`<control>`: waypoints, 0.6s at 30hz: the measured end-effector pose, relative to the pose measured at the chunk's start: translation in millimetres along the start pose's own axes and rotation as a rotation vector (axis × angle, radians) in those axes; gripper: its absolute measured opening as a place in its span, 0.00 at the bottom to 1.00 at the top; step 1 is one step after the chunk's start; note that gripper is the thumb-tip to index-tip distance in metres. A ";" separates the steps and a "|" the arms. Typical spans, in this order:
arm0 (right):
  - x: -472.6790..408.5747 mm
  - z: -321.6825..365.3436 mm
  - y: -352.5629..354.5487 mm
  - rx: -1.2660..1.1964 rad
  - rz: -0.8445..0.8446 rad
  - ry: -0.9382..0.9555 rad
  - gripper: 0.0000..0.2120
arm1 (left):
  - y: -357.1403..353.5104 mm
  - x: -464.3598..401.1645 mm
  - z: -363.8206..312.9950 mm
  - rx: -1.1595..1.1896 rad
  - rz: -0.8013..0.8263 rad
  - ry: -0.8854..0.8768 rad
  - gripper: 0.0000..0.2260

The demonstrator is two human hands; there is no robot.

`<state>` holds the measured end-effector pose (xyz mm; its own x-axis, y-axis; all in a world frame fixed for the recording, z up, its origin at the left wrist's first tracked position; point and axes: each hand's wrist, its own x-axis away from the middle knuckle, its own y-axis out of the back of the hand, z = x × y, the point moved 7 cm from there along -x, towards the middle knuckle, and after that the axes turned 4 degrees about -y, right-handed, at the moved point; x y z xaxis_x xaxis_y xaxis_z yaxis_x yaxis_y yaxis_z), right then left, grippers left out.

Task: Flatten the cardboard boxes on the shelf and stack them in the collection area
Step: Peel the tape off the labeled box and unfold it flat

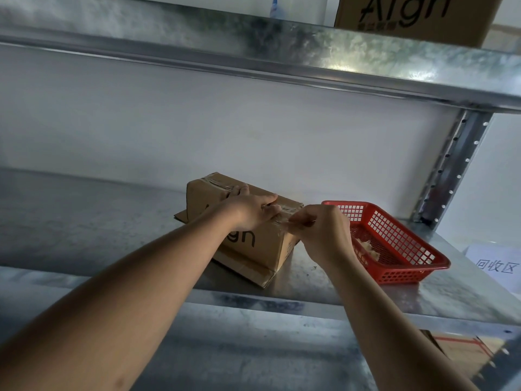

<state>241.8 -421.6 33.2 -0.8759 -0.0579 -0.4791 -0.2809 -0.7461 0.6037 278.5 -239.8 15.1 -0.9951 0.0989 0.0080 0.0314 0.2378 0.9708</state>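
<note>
My left hand (248,211) hides part of the cardboard box's (267,246) print. On the upper shelf (366,60), a second box (417,18) is cut off at the top edge. I can't identify the pale scraps in the red basket (394,235).

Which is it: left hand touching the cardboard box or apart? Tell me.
Touching. The head view shows the left hand resting on top of the cardboard box, fingers over its taped seam.

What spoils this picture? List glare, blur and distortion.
Head view: glare patches on the upper shelf edge; wide-angle bend in the shelf lines; soft blur at the frame corners; the clear tape pinched by the right hand is hard to make out.
</note>
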 end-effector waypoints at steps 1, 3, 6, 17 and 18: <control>0.5 1.0 0.2 0.002 0.000 0.000 0.06 | -0.2 -0.4 0.1 0.001 -0.001 0.000 0.27; 2.2 3.3 0.6 0.016 -0.013 0.012 0.05 | -0.5 -1.1 0.7 0.006 -0.007 -0.004 0.27; 6.0 7.5 0.9 0.027 -0.032 0.039 0.03 | -0.4 -1.7 1.2 0.014 -0.012 -0.008 0.27; 16.1 9.1 -2.0 -0.028 -0.025 0.002 0.03 | 1.4 0.0 0.5 0.035 -0.003 -0.014 0.26; 16.6 8.0 -3.1 -0.039 -0.019 -0.006 0.04 | 1.3 0.2 0.1 0.037 -0.001 -0.014 0.26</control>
<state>225.0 -415.0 28.4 -0.8727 -0.0397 -0.4866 -0.2822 -0.7724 0.5691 278.4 -239.4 16.3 -0.9937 0.1122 0.0038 0.0345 0.2733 0.9613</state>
